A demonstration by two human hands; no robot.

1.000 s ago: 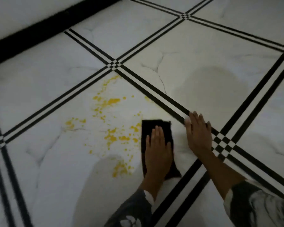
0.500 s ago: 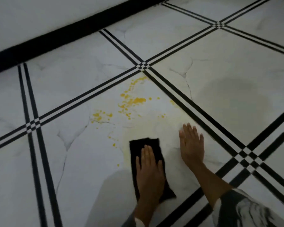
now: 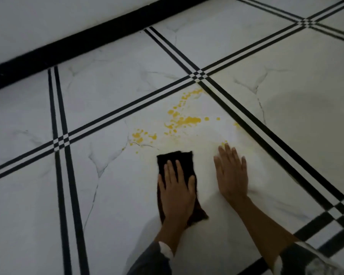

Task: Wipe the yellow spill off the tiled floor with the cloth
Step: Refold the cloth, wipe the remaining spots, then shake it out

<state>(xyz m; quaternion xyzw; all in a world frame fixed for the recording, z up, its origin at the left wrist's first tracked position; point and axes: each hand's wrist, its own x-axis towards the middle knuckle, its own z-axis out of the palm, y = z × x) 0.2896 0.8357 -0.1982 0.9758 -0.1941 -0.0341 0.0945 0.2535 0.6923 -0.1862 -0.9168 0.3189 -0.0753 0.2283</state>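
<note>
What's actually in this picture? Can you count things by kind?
Hands: 2, the left hand and the right hand
Cloths: 1, the dark cloth
Yellow spills: 1, the yellow spill
Total: 4

Both forearms are bare. The left sleeve (image 3: pixel 153 259) is dark grey with a pale cuff at its edge. The right sleeve (image 3: pixel 306 261) is dark with a whitish marbled pattern. The hands wear no rings.
</note>
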